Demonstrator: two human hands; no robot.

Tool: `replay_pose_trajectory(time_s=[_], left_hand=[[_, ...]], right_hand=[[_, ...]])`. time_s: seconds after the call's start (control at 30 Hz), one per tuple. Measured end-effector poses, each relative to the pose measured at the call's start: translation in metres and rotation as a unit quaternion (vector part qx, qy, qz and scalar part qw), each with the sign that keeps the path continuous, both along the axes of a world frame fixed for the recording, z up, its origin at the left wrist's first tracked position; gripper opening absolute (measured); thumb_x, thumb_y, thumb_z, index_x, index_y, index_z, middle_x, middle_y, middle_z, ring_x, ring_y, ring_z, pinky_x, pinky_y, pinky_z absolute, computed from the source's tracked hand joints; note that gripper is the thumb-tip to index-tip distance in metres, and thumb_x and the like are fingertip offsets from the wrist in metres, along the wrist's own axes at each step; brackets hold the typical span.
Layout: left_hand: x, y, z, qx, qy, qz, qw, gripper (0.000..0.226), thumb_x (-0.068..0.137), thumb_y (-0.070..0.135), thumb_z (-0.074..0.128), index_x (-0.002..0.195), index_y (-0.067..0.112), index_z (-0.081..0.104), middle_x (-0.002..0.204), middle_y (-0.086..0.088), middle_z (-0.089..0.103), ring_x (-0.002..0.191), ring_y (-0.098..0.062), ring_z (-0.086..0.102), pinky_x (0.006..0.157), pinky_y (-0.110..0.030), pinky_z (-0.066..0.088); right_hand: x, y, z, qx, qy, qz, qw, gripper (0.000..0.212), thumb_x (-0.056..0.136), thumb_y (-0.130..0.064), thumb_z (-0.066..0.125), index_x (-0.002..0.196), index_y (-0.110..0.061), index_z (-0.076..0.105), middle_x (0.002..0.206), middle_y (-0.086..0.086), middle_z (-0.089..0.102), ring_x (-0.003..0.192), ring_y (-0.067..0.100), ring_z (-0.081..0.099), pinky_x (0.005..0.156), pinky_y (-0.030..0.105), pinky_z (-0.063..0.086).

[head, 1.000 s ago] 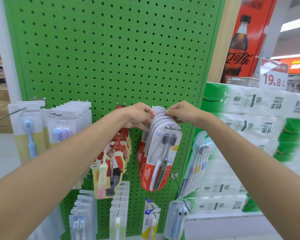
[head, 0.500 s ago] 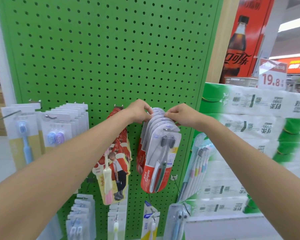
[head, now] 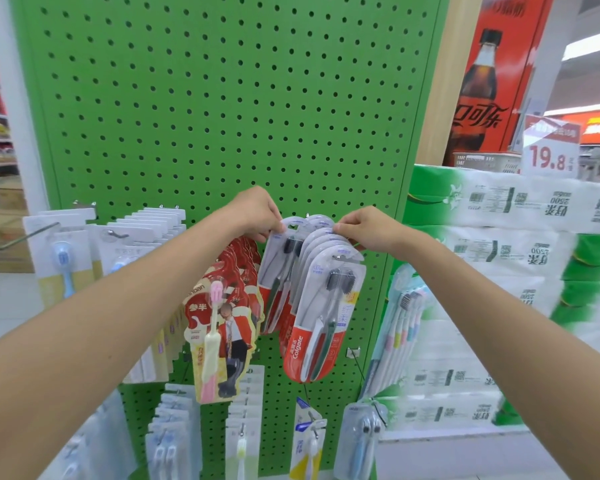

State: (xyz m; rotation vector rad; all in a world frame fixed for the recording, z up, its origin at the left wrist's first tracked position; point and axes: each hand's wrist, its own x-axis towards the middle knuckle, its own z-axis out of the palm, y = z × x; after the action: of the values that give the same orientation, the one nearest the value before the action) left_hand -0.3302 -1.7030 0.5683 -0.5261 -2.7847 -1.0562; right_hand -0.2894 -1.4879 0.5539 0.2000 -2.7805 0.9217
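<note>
While both arms were stretched out toward the green pegboard (head: 222,116), white brush packs (head: 146,233) were hung at the far left. The left hand (head: 257,213) was held up with its fingers curled, and the top of one toothbrush pack (head: 278,271) was pinched by it. That pack was tilted to the left, just beside the red packs (head: 236,306). The other Colgate packs (head: 326,323) were hung in a row, and their tops were pinched by the bent fingers of the right hand (head: 368,230). Toilet paper packs (head: 516,244) were stacked at the far right.
</note>
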Motion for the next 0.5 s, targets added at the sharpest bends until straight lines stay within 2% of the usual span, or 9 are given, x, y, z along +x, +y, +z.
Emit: replay_pose_trajectory(time_s=[0.13, 0.23, 0.37, 0.43, 0.5], left_hand=[[0.008, -0.001, 0.004, -0.013, 0.034, 0.008, 0.999, 0.005, 0.088, 0.011, 0.070, 0.091, 0.007, 0.071, 0.083, -0.008, 0.069, 0.067, -0.017, 0.064, 0.058, -0.023, 0.054], [0.014, -0.003, 0.006, -0.014, 0.049, 0.016, 0.999, 0.004, 0.088, 0.009, 0.069, 0.091, 0.007, 0.072, 0.079, -0.007, 0.069, 0.063, -0.016, 0.064, 0.060, -0.025, 0.056], [0.017, -0.006, 0.001, 0.013, 0.068, 0.046, 0.997, 0.009, 0.088, 0.008, 0.067, 0.089, 0.002, 0.073, 0.079, -0.006, 0.069, 0.065, -0.017, 0.072, 0.072, -0.036, 0.062], [0.018, -0.006, -0.004, 0.034, 0.076, 0.071, 0.994, 0.010, 0.086, 0.008, 0.067, 0.088, 0.000, 0.074, 0.076, -0.007, 0.072, 0.067, -0.018, 0.073, 0.073, -0.038, 0.062], [0.022, -0.005, -0.009, 0.055, 0.089, 0.096, 0.990, 0.011, 0.084, 0.008, 0.069, 0.084, -0.001, 0.075, 0.073, -0.009, 0.073, 0.068, -0.019, 0.074, 0.072, -0.038, 0.062]], right_hand=[[0.001, -0.004, 0.003, -0.011, 0.004, -0.010, 1.000, 0.043, 0.100, -0.032, 0.051, 0.098, 0.010, 0.062, 0.082, 0.010, 0.056, 0.074, 0.018, 0.047, 0.070, 0.031, 0.043], [0.004, -0.009, 0.003, -0.004, 0.008, -0.004, 1.000, 0.037, 0.099, -0.038, 0.050, 0.083, -0.006, 0.058, 0.079, 0.007, 0.049, 0.072, 0.017, 0.042, 0.068, 0.030, 0.038], [0.008, -0.017, 0.002, 0.018, 0.017, -0.010, 1.000, 0.042, 0.097, -0.045, 0.050, 0.077, -0.009, 0.052, 0.068, 0.004, 0.043, 0.062, 0.017, 0.039, 0.063, 0.028, 0.034], [0.010, -0.021, 0.003, 0.037, 0.031, -0.008, 0.999, 0.037, 0.099, -0.043, 0.049, 0.081, -0.012, 0.056, 0.067, 0.005, 0.048, 0.060, 0.017, 0.043, 0.061, 0.028, 0.037], [0.011, -0.024, 0.003, 0.057, 0.051, -0.009, 0.997, 0.033, 0.100, -0.041, 0.047, 0.098, -0.013, 0.065, 0.081, 0.012, 0.065, 0.070, 0.019, 0.055, 0.071, 0.032, 0.048]])
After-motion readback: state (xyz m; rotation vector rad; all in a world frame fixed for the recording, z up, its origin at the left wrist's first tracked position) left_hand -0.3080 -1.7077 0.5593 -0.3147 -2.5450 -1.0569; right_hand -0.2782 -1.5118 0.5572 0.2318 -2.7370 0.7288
